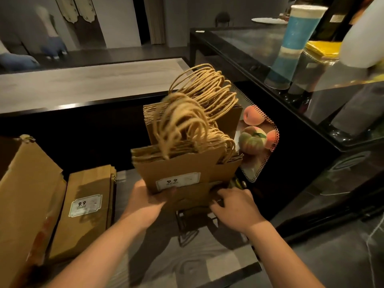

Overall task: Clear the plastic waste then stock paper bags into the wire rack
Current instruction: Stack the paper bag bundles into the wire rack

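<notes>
Two stacks of flat goods lie at nine o'clock on the wooden counter (pixel 207 265): a torn cardboard carton (pixel 25 183) at the far left and, just beside it toward the centre, a flat pile of labelled paper bags (pixel 87 206), which looks like stock waiting its turn.

Moving toward six o'clock, the left hand (pixel 145 199) grips the lower left corner of an upright bundle of paper bags (pixel 182 171), thumb on the printed front face and fingers curled behind, so the bundle keeps together and stays vertical with its twisted handles (pixel 187 121) up at twelve o'clock.

Under the bundle, dark wires of the wire rack (pixel 187 218) show on the counter. The bags appear to be going down into it, though how deep they sit I cannot tell.

At five o'clock the right hand (pixel 234 206) has its fingers curled against the bundle's lower right edge, apparently tucking or squaring the bottoms; whether it truly pinches paper or only presses it is hidden by the knuckles.

Farther right, at three o'clock, a dark display case (pixel 311 163) shows peaches (pixel 252 138) behind its glass. At one o'clock a blue and white cup (pixel 295 44) stands on the case top. No plastic waste is plainly visible, so that part seems finished.
</notes>
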A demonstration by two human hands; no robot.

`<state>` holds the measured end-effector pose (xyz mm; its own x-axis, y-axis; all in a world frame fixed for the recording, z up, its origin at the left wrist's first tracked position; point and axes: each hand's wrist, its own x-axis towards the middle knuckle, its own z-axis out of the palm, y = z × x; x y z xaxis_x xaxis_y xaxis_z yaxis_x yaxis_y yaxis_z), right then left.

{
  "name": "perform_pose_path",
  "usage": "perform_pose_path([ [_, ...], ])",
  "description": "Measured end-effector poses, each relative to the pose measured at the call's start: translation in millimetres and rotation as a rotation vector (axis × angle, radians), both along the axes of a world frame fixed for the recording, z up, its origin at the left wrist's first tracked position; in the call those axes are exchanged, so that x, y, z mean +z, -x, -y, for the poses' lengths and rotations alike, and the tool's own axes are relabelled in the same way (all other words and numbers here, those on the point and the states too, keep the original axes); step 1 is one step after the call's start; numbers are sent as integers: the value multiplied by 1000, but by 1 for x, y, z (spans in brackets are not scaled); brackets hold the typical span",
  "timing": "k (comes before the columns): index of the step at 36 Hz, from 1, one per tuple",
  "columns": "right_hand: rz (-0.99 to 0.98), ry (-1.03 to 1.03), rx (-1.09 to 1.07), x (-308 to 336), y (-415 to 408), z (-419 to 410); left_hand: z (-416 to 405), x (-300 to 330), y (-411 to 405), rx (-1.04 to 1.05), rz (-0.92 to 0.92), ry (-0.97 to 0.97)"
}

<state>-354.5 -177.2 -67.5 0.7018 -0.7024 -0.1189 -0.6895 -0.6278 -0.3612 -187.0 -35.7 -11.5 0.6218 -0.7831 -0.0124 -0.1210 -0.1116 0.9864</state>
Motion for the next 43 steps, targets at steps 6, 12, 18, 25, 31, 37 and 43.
perform_pose_path([
  [6, 12, -76, -18, 0, -2, -1, -4, 0, -2, -12, 37, -29],
  [12, -69, -66, -17, 5, -2, -2, 0, -13, 1, 9, 2, -4],
  [18, -21, -153, -60, 6, -3, -3, 11, -37, 19, 29, -24, -195],
  [25, 168, -282, -200, -5, 3, -7, 14, -50, 40, 51, -143, -149],
  [31, 334, -219, -319, -7, 3, -23, 10, -40, 34, 116, 224, -154],
  [37, 489, -280, -459, 5, 3, -32, 8, -30, 38, 53, 288, -234],
  [43, 807, -418, -457, 21, -2, -34, 0, -21, 52, 157, 447, -116],
])
